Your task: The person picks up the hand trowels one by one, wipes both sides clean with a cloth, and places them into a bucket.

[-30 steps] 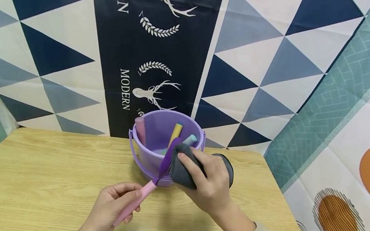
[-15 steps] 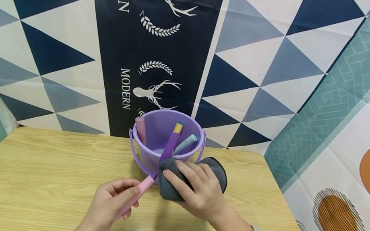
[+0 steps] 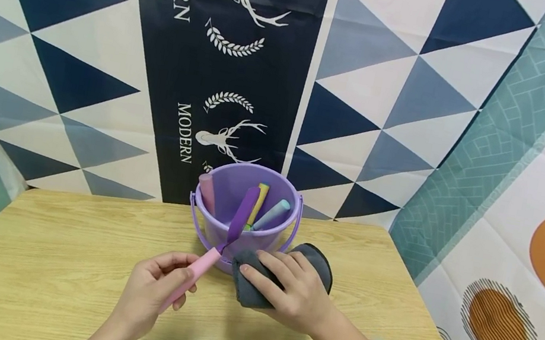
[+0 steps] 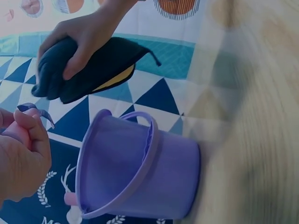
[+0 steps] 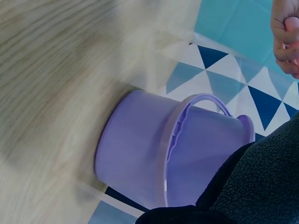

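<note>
My left hand holds the pink handle of a tool with a long purple blade, like a knife. The blade points up and away, in front of the bucket's opening. Folded in my right hand is a dark grey cloth with black edging; the left wrist view shows a yellow patch on its underside. Cloth and tool are apart. Behind both hands stands a purple bucket, upright with its handle down. In the right wrist view the cloth hides my right hand.
Inside the bucket lean a pink stick-like piece, a yellow one and a pale teal one; their lower ends are hidden. The wooden table ends at a patterned wall covering just behind the bucket.
The cloth has moved down along the purple blade and come off the tool near the handle. My left hand has shifted left and slightly up with the tool, and the blade shows fully.
</note>
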Tool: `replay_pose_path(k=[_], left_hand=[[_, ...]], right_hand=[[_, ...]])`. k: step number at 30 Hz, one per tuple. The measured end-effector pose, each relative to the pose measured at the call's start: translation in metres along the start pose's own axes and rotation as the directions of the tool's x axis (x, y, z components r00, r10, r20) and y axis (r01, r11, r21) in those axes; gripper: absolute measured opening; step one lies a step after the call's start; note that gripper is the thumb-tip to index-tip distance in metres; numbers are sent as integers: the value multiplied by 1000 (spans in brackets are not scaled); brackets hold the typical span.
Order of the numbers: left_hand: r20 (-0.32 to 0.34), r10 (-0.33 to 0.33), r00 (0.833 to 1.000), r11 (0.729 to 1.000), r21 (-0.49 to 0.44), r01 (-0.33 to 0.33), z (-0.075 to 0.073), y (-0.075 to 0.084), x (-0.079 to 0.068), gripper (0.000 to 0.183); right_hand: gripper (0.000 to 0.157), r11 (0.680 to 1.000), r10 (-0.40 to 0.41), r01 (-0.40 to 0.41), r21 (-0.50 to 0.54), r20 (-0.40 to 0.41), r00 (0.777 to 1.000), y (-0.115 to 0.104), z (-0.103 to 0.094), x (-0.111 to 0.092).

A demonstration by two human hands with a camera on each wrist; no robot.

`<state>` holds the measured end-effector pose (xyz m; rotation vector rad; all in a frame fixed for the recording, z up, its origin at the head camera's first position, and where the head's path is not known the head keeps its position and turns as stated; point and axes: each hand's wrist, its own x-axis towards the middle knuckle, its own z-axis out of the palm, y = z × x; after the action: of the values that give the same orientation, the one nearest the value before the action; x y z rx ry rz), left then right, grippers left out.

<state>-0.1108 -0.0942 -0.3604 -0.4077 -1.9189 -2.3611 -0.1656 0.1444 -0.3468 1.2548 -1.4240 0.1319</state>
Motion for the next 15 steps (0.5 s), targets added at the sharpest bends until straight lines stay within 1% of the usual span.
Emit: replay_pose_path(k=[5,7,10,12,15], left_hand=[[-82,4,997,995,95,4,-4,8,8,15],[-120,4,993,988,153,14,-5,11,11,17],[-167,19,986,972,236,21,-6,13,16,23],[-199,30,980,955,295,30,-7,14,19,22],[-226,52,973,930,365,35,-10,15,24,23]], right_hand=[[25,1000,11,-11,3,32,999,-1,0,-9],[26,1000,11,-12,9,42,999,-1,-1,-11],[27,1000,16,-17,22,58,998,-1,-1,-13],[28,999,19,-21,32,68,998,-1,-1,-14],[30,999,24,-28,45,86,996,0,-1,-17]])
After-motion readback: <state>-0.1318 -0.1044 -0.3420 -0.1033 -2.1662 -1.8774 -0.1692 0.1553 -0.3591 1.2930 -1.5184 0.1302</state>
